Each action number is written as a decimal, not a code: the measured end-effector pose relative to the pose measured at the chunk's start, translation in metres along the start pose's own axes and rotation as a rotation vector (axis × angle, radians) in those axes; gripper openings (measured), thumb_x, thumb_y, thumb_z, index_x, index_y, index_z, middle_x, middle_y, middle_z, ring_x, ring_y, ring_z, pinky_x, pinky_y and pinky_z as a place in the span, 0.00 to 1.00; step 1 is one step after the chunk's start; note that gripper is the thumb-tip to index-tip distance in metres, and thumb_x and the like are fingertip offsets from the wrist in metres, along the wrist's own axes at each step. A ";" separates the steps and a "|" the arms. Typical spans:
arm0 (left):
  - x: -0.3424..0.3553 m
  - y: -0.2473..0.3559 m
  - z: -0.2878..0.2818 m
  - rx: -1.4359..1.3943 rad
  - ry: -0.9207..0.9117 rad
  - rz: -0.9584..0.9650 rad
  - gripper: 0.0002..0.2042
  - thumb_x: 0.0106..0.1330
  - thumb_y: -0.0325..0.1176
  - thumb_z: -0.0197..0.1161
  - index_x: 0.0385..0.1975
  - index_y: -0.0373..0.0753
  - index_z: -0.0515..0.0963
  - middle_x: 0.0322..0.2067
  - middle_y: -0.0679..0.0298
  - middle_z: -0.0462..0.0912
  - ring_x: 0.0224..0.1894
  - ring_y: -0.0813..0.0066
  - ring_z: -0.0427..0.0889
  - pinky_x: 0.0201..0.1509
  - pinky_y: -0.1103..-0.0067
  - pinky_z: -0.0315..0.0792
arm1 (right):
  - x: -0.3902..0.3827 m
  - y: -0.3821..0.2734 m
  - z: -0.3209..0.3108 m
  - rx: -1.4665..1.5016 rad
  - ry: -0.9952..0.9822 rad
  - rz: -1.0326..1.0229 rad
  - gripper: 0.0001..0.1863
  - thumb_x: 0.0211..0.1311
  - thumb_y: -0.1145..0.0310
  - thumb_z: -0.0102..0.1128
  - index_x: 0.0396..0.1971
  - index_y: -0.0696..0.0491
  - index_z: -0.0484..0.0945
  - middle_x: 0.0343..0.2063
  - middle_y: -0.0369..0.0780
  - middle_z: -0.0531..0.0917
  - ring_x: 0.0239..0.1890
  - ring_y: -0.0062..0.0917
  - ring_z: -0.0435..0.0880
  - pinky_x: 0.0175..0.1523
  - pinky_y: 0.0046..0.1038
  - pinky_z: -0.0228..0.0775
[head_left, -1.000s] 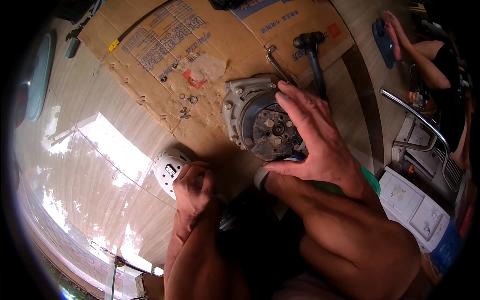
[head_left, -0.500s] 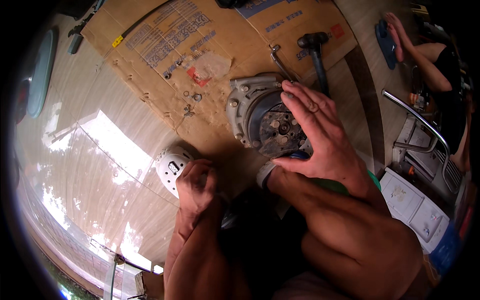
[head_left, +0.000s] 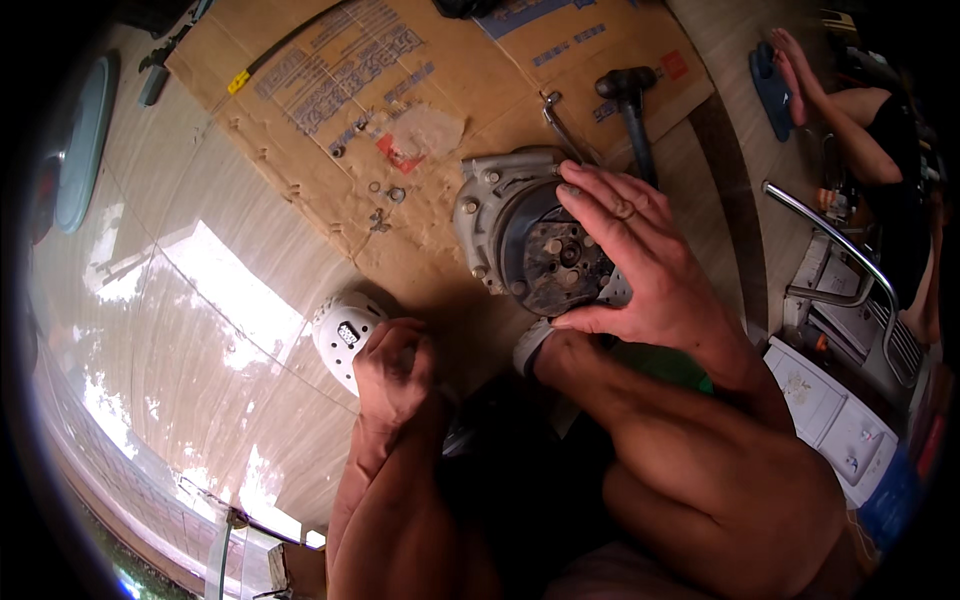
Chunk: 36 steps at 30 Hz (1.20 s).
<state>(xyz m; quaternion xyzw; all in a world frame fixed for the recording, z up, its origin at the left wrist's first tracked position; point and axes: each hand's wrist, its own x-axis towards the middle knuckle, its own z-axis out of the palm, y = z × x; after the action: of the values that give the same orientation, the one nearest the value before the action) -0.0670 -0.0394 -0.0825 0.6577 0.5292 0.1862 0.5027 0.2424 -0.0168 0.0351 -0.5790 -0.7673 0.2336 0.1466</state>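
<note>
A grey metal machine housing (head_left: 470, 205) with bolts round its rim stands on the cardboard, a dark round pulley (head_left: 520, 240) on its near face. Bolts and holes mark the greasy plate at the pulley's middle. My right hand (head_left: 645, 265) spans the pulley's right side, fingers along the upper edge and thumb by the lower edge. Curled beside my left leg and a white clog (head_left: 345, 330) is my left hand (head_left: 395, 375). Its fingers are bent closed; whatever lies inside them is hidden.
Flattened cardboard (head_left: 500, 80) carries a hammer (head_left: 630, 115), a wrench (head_left: 560, 120) and small loose nuts (head_left: 397, 195). A black cable with a yellow end (head_left: 238, 82) lies at far left. To the right are another person's leg (head_left: 850, 130), a metal tube frame (head_left: 840, 240) and a white box (head_left: 825, 420).
My right hand has shifted slightly, its wrist turning a little, and stays around the pulley. A blue bit seen by my right thumb no longer shows. My left hand stays in place.
</note>
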 end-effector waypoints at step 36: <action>-0.001 -0.004 0.003 -0.017 0.004 0.008 0.02 0.59 0.25 0.66 0.30 0.35 0.83 0.37 0.55 0.88 0.38 0.55 0.89 0.44 0.69 0.81 | 0.007 -0.017 -0.010 -0.252 -0.059 -0.002 0.44 0.33 0.55 0.83 0.60 0.48 0.82 0.66 0.45 0.74 0.60 0.38 0.74 0.68 0.44 0.62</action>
<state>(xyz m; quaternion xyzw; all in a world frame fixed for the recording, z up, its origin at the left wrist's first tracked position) -0.0672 -0.0419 -0.0870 0.6552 0.5260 0.1941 0.5064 0.2312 -0.0116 0.0517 -0.5847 -0.7952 0.1522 0.0501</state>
